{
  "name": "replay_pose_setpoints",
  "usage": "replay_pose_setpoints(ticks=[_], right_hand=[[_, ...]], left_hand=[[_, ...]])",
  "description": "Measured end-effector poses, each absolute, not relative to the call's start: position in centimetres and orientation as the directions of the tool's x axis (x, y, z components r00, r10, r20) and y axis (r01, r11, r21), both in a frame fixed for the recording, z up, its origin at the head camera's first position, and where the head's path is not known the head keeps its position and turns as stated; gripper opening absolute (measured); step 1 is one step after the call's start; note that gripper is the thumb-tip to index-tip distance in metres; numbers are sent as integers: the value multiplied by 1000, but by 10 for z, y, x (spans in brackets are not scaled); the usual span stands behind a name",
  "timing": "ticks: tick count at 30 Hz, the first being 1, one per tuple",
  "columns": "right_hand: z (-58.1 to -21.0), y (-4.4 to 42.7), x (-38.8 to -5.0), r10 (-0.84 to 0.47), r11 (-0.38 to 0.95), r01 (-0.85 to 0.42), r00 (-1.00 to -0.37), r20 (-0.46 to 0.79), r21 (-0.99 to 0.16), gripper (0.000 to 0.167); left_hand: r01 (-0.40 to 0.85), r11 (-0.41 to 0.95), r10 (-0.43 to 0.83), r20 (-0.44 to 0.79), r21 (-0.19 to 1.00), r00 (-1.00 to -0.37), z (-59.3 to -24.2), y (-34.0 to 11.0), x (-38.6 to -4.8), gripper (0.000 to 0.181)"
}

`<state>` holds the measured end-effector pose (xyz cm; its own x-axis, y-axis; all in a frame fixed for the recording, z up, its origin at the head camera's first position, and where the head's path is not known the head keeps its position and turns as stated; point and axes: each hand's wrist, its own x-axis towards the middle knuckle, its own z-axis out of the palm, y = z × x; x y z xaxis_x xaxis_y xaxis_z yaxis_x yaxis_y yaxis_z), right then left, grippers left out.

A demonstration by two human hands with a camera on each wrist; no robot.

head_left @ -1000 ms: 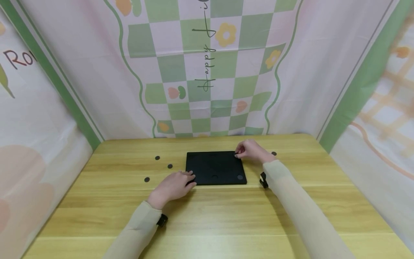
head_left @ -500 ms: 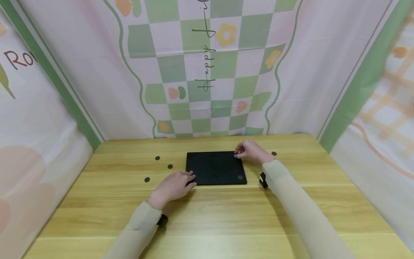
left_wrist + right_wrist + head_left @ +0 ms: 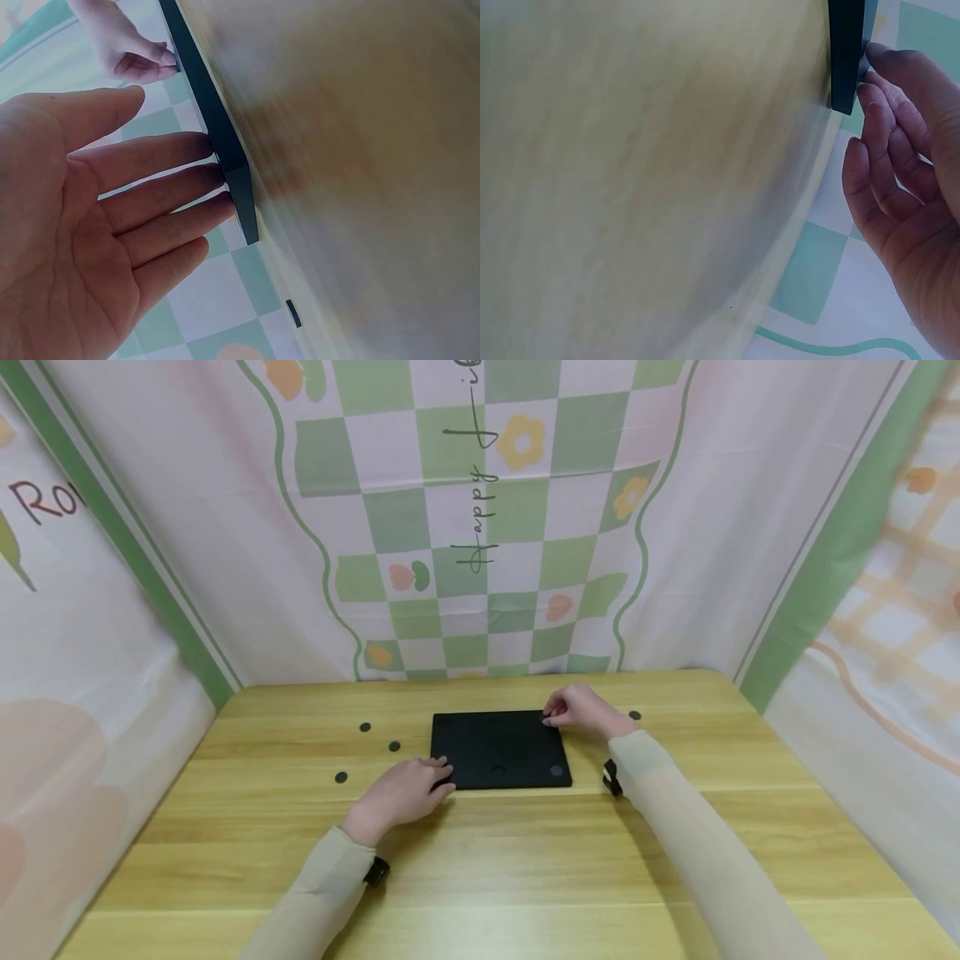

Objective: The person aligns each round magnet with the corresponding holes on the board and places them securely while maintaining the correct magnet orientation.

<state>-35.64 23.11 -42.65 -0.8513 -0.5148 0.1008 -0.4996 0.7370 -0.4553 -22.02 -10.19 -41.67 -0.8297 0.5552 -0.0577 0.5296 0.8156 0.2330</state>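
Note:
A flat black rectangular board (image 3: 498,747) lies on the wooden table in the head view. My left hand (image 3: 401,791) rests its fingertips on the board's near left corner; the left wrist view shows its fingers (image 3: 161,154) nearly straight. At the far right corner my right hand (image 3: 581,710) pinches a small dark disc (image 3: 178,67) between thumb and fingertips, against the board's top. Most of that disc is hidden by the fingers. A greyish round disc (image 3: 557,771) sits at the board's near right corner. Faint round marks show along its near and far edges.
Left of the board, three loose dark discs lie on the table (image 3: 480,868): a far disc (image 3: 365,727), a middle disc (image 3: 394,746) and a near disc (image 3: 341,777). Another disc (image 3: 635,715) lies beyond my right wrist. A patterned cloth (image 3: 495,527) hangs behind.
Both hands and the board hold their places. My right fingertips shift very slightly at the far right corner.

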Motion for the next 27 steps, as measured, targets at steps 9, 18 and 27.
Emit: replay_pose_setpoints(ticks=[9, 18, 27], right_hand=[[-426, 232, -355, -509, 748, -497, -855, 100, -441, 8], [-425, 233, -349, -510, 755, -491, -856, 82, -435, 11], [-422, 238, -339, -514, 769, -507, -853, 97, -388, 12]], left_hand=[[521, 819, 550, -65, 241, -833, -415, -101, -220, 43], [527, 817, 552, -54, 235, -832, -416, -101, -219, 42], [525, 817, 547, -36, 238, -836, -417, -101, -219, 43]])
